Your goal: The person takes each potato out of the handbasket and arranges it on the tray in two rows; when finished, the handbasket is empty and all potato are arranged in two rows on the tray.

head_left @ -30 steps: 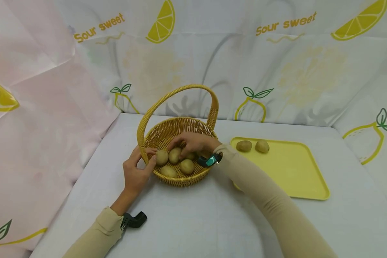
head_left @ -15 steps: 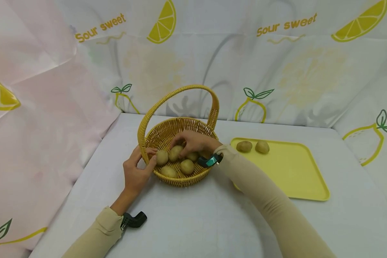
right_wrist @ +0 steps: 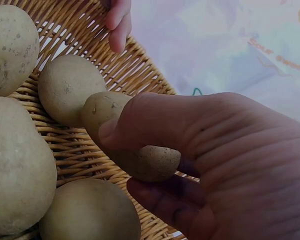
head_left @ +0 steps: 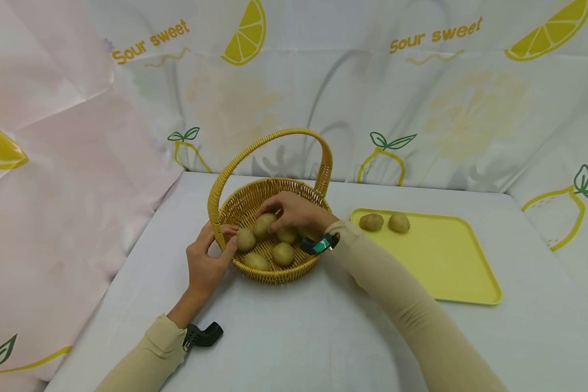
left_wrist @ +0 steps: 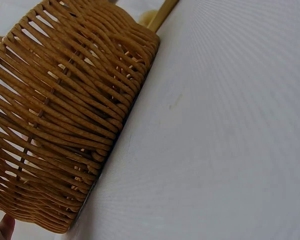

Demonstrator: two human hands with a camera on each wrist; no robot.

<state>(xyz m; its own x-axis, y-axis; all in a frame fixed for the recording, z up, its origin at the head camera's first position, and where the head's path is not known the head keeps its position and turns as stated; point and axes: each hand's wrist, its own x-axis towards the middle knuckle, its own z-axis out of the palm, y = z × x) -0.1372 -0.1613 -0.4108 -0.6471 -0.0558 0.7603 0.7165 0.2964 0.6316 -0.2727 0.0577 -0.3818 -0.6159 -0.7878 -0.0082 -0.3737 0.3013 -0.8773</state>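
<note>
Fingers of the right hand (head_left: 296,211), partly curled, pinch a potato (head_left: 263,225) inside the wicker basket (head_left: 274,277) near the frame's centre; the left hand (head_left: 208,262), fingers bent, grips the basket's left side.

Basket (head_left: 274,276) with potatoes (head_left: 283,254) inside stands left of tray (head_left: 446,258)

Mid-frame, the handle (head_left: 294,132) arched over the basket (head_left: 274,276), barring part of the way from above. The left hand (head_left: 208,261) blocked its left side, the right hand (head_left: 296,211) and sleeve (head_left: 402,296) its right. Free room lay over the lower-middle table (head_left: 284,337) and the right half of the tray (head_left: 446,261).
</note>
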